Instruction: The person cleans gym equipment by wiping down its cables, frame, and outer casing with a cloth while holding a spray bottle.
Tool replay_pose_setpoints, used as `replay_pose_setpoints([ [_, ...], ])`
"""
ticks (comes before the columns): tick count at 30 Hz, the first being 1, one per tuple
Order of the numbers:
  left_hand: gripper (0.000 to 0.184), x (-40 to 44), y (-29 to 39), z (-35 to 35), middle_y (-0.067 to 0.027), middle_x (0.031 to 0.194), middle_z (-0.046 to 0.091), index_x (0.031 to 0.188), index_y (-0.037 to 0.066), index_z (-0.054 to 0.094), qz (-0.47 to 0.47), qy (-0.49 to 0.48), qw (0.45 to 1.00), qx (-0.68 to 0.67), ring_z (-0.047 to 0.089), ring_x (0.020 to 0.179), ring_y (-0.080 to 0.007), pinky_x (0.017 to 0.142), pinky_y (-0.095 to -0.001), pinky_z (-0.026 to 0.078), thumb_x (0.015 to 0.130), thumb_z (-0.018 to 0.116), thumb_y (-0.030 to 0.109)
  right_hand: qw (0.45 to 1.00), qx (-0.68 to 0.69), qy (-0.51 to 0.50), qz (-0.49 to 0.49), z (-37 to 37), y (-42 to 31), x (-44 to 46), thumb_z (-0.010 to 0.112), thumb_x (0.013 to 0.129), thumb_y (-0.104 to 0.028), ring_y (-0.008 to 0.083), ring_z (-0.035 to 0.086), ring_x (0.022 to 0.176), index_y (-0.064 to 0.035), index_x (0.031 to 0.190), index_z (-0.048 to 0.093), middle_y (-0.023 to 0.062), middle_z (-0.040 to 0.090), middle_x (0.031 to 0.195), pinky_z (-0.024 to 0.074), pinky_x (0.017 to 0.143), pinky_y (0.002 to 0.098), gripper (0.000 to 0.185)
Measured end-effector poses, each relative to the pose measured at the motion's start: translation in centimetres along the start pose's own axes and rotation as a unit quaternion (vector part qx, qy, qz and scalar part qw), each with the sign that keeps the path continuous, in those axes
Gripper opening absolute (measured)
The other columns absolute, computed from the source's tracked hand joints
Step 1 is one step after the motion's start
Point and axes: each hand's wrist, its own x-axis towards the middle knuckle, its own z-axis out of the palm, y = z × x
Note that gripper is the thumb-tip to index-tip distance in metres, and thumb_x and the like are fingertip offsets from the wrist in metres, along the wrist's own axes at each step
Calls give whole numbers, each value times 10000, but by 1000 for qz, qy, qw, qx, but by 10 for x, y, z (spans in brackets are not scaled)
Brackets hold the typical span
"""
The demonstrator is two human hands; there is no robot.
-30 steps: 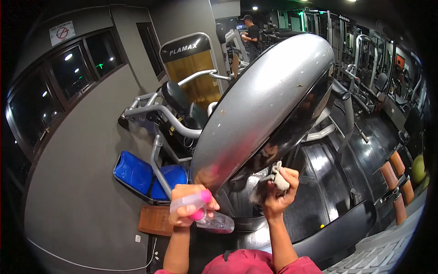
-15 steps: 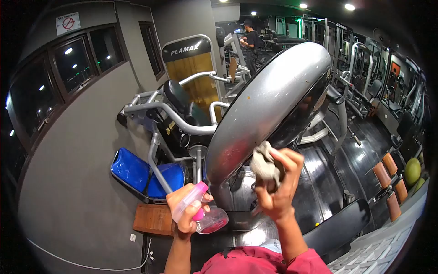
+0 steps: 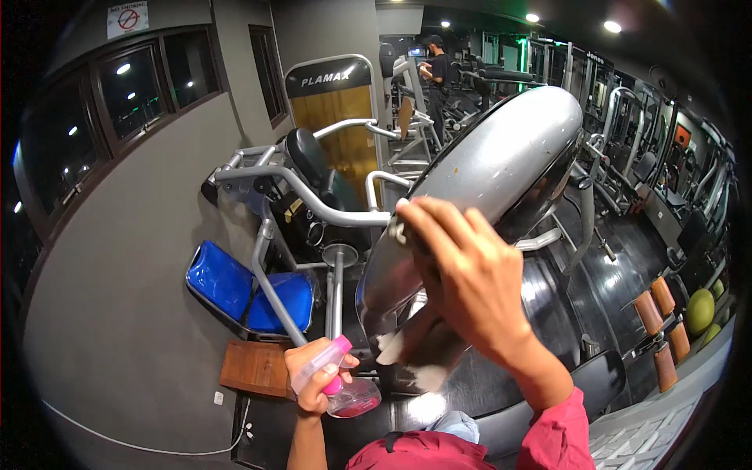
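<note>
My left hand (image 3: 308,377) is wrapped around a clear spray bottle (image 3: 357,399) with a pink nozzle and a little pink-red liquid at the bottom. In my right hand (image 3: 479,286) is a greyish cloth (image 3: 425,348), its loose end hanging below and blurred. That hand is raised in front of the long silver housing (image 3: 501,153) of a gym machine, covering part of it. Whether the cloth touches the surface I cannot tell.
A blue padded chair (image 3: 221,286) and a wooden box (image 3: 252,368) stand at the left. Behind is a PLAMAX machine (image 3: 333,102) with silver bars. Farther back, a person (image 3: 437,74) stands among equipment. A black bench pad (image 3: 583,384) lies at the lower right.
My right hand has swung up and left across the silver housing, and the bunched cloth now trails open beneath it. My left hand still grips the spray bottle, slightly lower in view.
</note>
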Motion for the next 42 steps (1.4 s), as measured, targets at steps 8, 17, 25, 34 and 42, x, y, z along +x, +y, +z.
replay_pose_setpoints([
  [8,460,1,-6,-2,-213,705,642,835,-152,608,2,13,1000,3,603,488,-210,459,-285,505,734,527,290,975,-95,-126,-158,54,-53,-14,656,748,-173,164,607,732,-64,818,679,49,562,844,475,525,260,132],
  [17,417,0,-13,-19,-191,707,666,777,-124,650,22,31,999,-9,620,498,-194,483,-270,498,752,512,269,995,-96,-19,-12,10,-19,6,621,782,-140,133,598,674,-73,1125,633,0,572,948,511,485,239,349],
  [25,421,7,-16,-14,-203,710,662,783,-133,647,15,12,1000,-9,617,492,-207,478,-275,496,749,510,264,990,50,-45,-124,51,-11,-81,634,748,-166,94,545,704,-138,1199,680,-30,610,1196,499,529,196,454],
  [34,470,5,-29,-8,-241,732,647,873,-167,605,-7,-11,999,-30,613,505,-222,452,-289,505,759,533,283,962,226,142,62,83,-23,-108,803,647,-52,206,664,769,-132,1093,707,57,652,1046,535,602,309,463],
  [42,429,-1,-31,-12,-233,738,668,824,-154,645,-11,2,1000,-4,620,495,-225,468,-289,503,756,512,248,911,305,222,166,113,-45,-129,728,647,-9,250,669,826,-135,1119,672,67,640,1029,558,670,345,492],
])
